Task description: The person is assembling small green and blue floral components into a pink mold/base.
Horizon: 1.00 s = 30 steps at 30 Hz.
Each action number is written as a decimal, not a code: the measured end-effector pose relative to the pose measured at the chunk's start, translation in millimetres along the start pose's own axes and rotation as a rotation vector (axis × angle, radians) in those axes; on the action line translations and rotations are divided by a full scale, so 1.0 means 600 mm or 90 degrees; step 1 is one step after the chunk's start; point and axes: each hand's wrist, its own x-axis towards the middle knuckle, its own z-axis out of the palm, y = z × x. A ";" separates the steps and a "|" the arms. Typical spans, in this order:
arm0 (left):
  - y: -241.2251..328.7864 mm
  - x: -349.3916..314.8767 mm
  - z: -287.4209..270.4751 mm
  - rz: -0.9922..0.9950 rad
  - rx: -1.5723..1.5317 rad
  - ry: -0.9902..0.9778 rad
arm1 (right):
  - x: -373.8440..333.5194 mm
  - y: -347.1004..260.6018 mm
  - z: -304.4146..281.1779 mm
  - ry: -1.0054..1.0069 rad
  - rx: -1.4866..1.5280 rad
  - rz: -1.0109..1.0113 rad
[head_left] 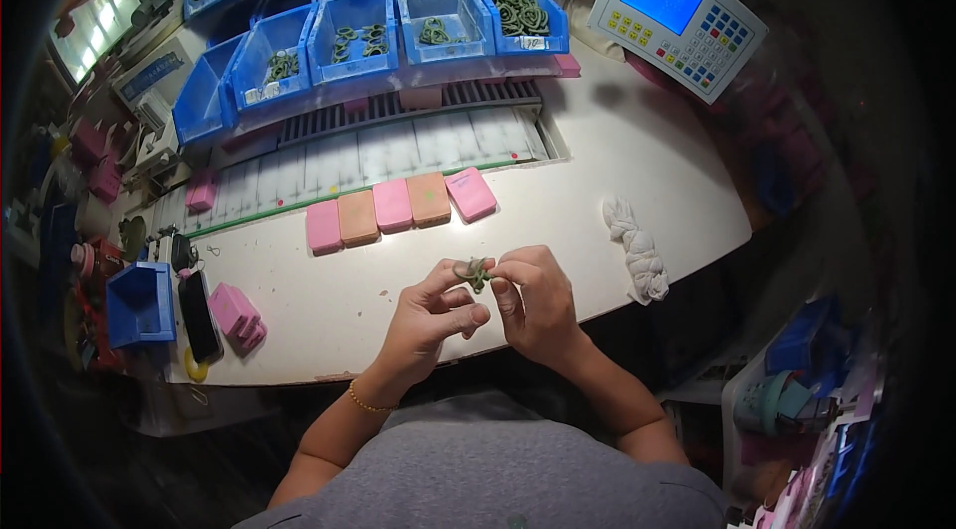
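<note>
Above the table's near edge, both hands meet around a small cluster of dark green, ring-like pieces (477, 276). My left hand (426, 318), with a gold bead bracelet at the wrist, has its thumb and fingers curled and holds the cluster at its fingertips. From the other side my right hand (538, 302) pinches the cluster between thumb and forefinger. How many pieces it contains is too small to tell. Beyond the hands lies a row of pink and orange flat blocks (392, 205) on the white tabletop (558, 220).
Blue bins (443, 21) with similar green pieces stand at the back. A control panel with a blue screen (677, 16) is back right. A twisted white cloth (635, 248) lies right. At left are a phone (199, 318), pink blocks (238, 316) and a blue bin (140, 305).
</note>
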 end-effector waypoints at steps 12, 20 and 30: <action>-0.007 0.007 -0.013 0.278 0.245 0.002 | -0.011 -0.021 -0.004 -0.084 0.062 0.095; -0.006 0.001 -0.016 0.159 0.134 0.017 | -0.004 -0.032 -0.013 -0.077 0.164 0.150; -0.004 0.007 -0.020 0.144 0.135 -0.027 | -0.011 -0.030 -0.014 -0.070 0.337 0.332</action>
